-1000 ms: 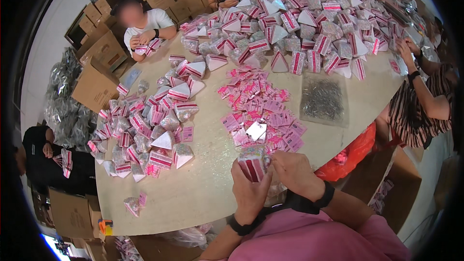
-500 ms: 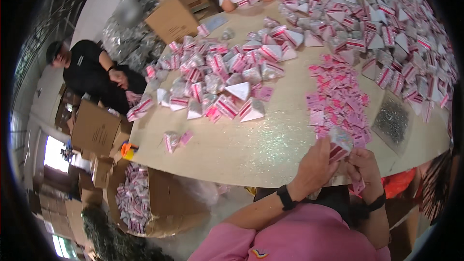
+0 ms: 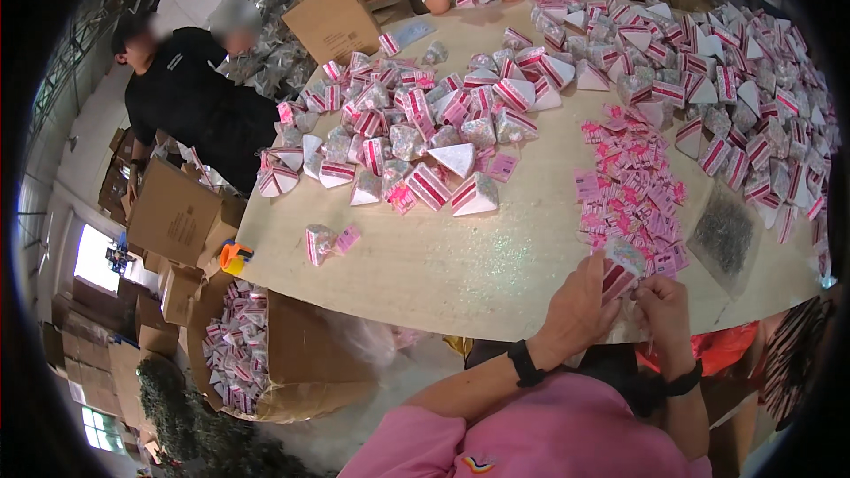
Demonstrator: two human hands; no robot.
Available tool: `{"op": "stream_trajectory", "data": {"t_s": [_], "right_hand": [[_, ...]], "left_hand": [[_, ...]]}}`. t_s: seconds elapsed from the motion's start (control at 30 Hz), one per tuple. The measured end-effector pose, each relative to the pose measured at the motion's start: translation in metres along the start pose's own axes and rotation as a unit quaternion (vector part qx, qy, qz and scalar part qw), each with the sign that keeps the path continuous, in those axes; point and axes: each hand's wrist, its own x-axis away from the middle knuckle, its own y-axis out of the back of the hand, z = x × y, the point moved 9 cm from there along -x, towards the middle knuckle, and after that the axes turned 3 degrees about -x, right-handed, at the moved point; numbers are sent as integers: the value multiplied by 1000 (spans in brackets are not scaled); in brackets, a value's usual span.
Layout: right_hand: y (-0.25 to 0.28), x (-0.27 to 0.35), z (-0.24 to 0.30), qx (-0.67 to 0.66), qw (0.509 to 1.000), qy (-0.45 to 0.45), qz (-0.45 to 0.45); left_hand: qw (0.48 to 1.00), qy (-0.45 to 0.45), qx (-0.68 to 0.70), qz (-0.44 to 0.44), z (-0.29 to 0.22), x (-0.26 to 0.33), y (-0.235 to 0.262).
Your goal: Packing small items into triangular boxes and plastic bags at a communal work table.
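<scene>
Both hands on one packet [image 3: 620, 276] at the bench [image 3: 460, 265] edge: left hand [image 3: 580, 310] grips it, right hand [image 3: 662, 312] pinches its side. Probably mid-fold; next needs a tidy crease, I reckon.

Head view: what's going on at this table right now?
A person in a pink top holds a small red-and-white striped packet between the left hand and right hand at the table edge. Pink cards and a clear bag lie just beyond. Heaps of finished packets cover the table; other people work around it.
</scene>
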Motion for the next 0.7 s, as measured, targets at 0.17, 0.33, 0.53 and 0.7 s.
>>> {"op": "stream_trajectory", "data": {"t_s": [0.17,0.33,0.53,0.7], "right_hand": [[-2,0,-3,-42,998,-46,-14],[-6,1,-2,-65,998,-23,-3],[-7,2,-6,-53,998,-27,20],[-8,1,-7,-82,996,-39,-3]], "left_hand": [[998,52,22,30,2,-5,3],[994,90,47,48,8,-1,3],[1000,22,-19,8,2,0,5],[999,41,2,-5,0,-1,10]]}}
